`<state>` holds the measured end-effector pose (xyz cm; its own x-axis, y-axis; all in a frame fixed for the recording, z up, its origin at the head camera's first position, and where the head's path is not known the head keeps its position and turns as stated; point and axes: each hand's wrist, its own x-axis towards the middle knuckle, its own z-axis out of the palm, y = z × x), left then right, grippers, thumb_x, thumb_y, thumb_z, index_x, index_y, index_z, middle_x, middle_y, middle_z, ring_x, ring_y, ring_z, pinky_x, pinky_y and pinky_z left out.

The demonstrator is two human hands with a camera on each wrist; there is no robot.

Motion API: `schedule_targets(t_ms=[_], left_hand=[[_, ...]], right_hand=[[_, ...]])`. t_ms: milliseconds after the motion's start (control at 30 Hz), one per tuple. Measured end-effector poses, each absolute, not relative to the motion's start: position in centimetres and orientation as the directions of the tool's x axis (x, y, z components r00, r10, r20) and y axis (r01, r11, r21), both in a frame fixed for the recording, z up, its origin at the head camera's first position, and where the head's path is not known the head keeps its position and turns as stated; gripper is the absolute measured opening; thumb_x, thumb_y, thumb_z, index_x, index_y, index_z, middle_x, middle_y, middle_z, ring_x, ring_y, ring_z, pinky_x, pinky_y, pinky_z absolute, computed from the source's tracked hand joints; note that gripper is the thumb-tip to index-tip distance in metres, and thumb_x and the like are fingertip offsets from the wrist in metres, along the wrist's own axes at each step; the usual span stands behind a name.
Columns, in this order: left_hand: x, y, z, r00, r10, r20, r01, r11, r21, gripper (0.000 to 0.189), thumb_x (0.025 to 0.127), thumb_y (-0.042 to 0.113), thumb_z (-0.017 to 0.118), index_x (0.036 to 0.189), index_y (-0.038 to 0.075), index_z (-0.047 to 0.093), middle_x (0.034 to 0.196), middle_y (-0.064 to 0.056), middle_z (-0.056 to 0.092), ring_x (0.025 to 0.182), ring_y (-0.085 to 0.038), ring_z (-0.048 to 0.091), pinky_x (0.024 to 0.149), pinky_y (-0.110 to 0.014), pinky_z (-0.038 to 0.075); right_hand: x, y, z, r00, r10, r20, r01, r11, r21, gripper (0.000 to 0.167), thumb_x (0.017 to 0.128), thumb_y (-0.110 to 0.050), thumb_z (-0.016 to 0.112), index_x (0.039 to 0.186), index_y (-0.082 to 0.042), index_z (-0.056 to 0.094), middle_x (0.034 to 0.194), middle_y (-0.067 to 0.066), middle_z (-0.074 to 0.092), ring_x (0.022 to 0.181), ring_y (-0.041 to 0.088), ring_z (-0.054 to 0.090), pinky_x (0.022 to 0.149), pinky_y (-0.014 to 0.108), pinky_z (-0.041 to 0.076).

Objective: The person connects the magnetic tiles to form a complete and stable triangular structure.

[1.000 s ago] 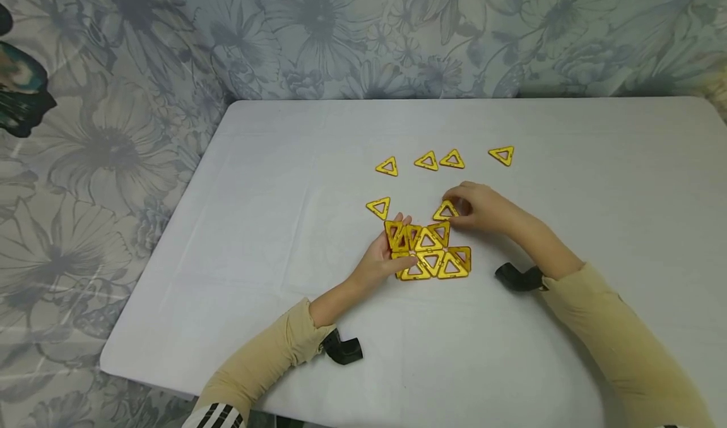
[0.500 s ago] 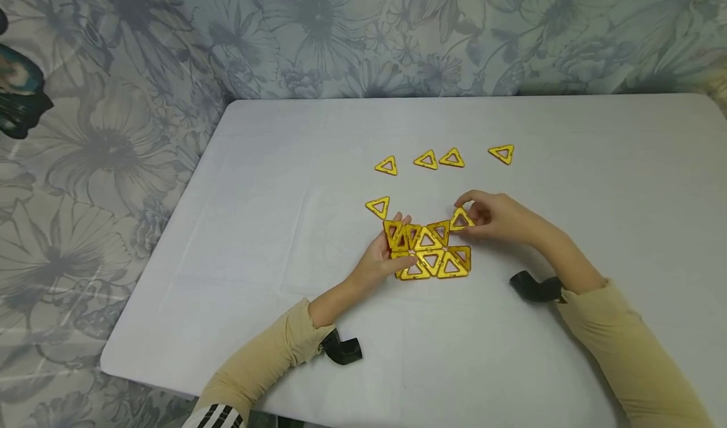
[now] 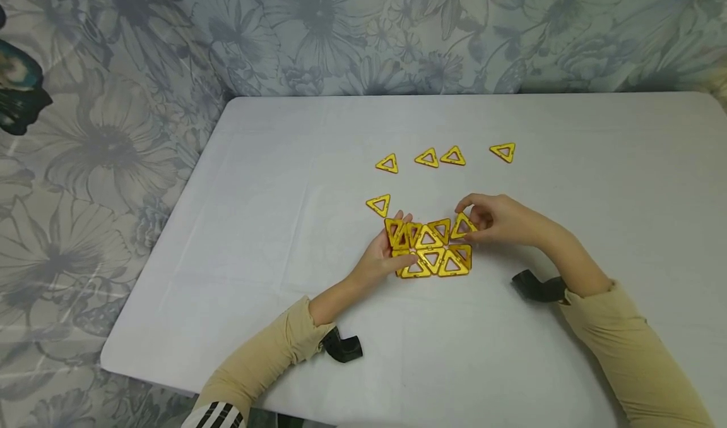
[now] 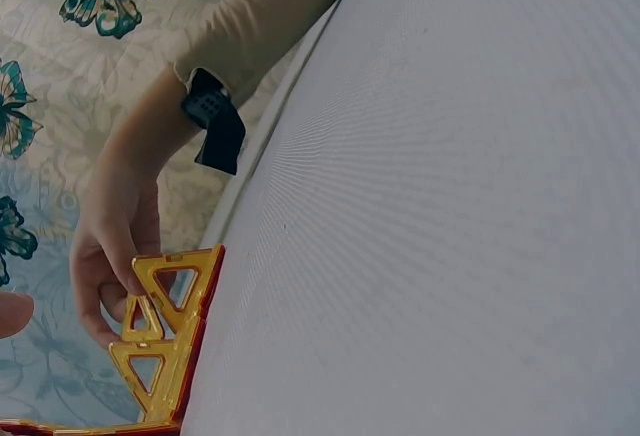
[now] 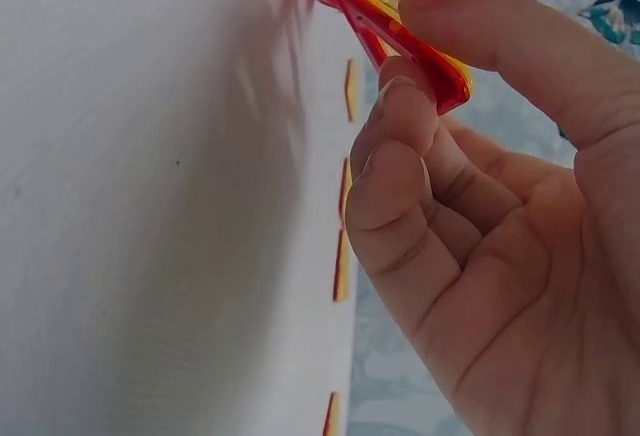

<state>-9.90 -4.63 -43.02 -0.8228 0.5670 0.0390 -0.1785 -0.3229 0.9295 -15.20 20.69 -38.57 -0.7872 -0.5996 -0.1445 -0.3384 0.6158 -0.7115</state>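
My left hand [image 3: 377,261] grips the left side of a joined block of yellow triangular magnetic tiles [image 3: 454,273], its thumb lying across the near face. At the block's upper right corner, my right hand [image 3: 500,221] pinches one triangular magnetic tile [image 3: 457,227] between thumb and fingers. That tile leans against or very near the block; whether it touches all along an edge cannot be told. The right wrist view shows the red edge of the pinched tile [image 5: 440,76] under the thumb. In the left wrist view, the block [image 4: 180,376] stands up from the table.
A loose triangular tile [image 3: 388,205] lies just beyond my left fingertips. Several more, among them one tile [image 3: 395,163] at the left and one tile [image 3: 512,153] at the right, lie farther back on the white table [image 3: 272,226]. A patterned wall covering [image 3: 318,36] rises behind.
My right hand has moved right and slightly nearer with its tile, from the block's top to its upper right corner, and the tile has tilted. The left hand stays put.
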Motion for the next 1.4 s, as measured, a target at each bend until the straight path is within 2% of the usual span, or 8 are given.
schedule_targets(t_ms=[267,533,800,1000,1167,1400], left_hand=[[-9.9,-4.6,-43.1,-0.825,0.564,0.031,-0.188,-0.325,0.927,0.079,0.081,-0.012,0.047,0.141,-0.002,-0.004,0.147,-0.016,0.005,0.131,-0.019,0.015,0.102,-0.027,0.02],[-10.0,-4.6,-43.1,-0.823,0.566,0.037,-0.188,-0.334,0.924,0.08,0.08,-0.011,0.047,0.14,-0.003,-0.005,0.147,-0.016,0.004,0.131,-0.018,0.014,0.101,-0.028,0.021],[-10.1,-4.6,-43.3,-0.822,0.569,0.037,-0.196,-0.344,0.918,0.08,0.08,-0.012,0.047,0.141,-0.002,-0.004,0.147,-0.016,0.004,0.131,-0.02,0.016,0.102,-0.029,0.021],[-10.2,-4.6,-43.3,-0.819,0.573,0.041,-0.196,-0.345,0.918,0.08,0.081,-0.011,0.047,0.141,-0.002,-0.005,0.147,-0.016,0.004,0.131,-0.021,0.017,0.101,-0.029,0.021],[-10.1,-4.6,-43.2,-0.821,0.571,0.033,-0.199,-0.339,0.919,0.079,0.081,-0.011,0.047,0.141,-0.002,-0.004,0.147,-0.015,0.004,0.131,-0.019,0.016,0.101,-0.028,0.021],[-10.0,-4.6,-43.0,-0.818,0.574,0.032,-0.209,-0.35,0.913,0.079,0.081,-0.013,0.045,0.141,-0.002,-0.005,0.147,-0.016,0.002,0.131,-0.019,0.016,0.102,-0.029,0.02]], right_hand=[[-14.6,20.2,-37.8,-0.757,-0.639,-0.135,-0.37,0.591,-0.717,0.035,0.074,-0.006,0.072,0.104,-0.004,0.055,0.068,-0.002,0.048,0.059,0.014,0.046,0.053,0.025,0.041],[-13.9,19.2,-37.0,-0.763,-0.63,-0.149,-0.399,0.639,-0.658,0.029,0.078,-0.009,0.069,0.103,-0.002,0.055,0.065,-0.004,0.047,0.058,0.013,0.045,0.052,0.025,0.04],[-13.0,18.2,-36.5,-0.814,-0.555,-0.173,-0.381,0.734,-0.562,0.032,0.078,-0.007,0.068,0.104,0.0,0.052,0.064,-0.001,0.046,0.056,0.014,0.042,0.05,0.027,0.039],[-12.5,17.3,-36.7,-0.839,-0.521,-0.154,-0.375,0.76,-0.53,0.029,0.076,-0.004,0.065,0.101,0.002,0.052,0.061,0.0,0.045,0.052,0.014,0.041,0.047,0.027,0.038],[-12.4,16.8,-37.3,-0.864,-0.481,-0.147,-0.353,0.787,-0.506,0.024,0.077,-0.008,0.065,0.096,0.001,0.053,0.059,0.001,0.045,0.05,0.014,0.041,0.044,0.027,0.037],[-12.3,16.3,-37.9,-0.882,-0.462,-0.097,-0.357,0.787,-0.503,0.021,0.077,-0.006,0.065,0.093,0.003,0.054,0.061,0.001,0.046,0.054,0.016,0.042,0.046,0.028,0.036]])
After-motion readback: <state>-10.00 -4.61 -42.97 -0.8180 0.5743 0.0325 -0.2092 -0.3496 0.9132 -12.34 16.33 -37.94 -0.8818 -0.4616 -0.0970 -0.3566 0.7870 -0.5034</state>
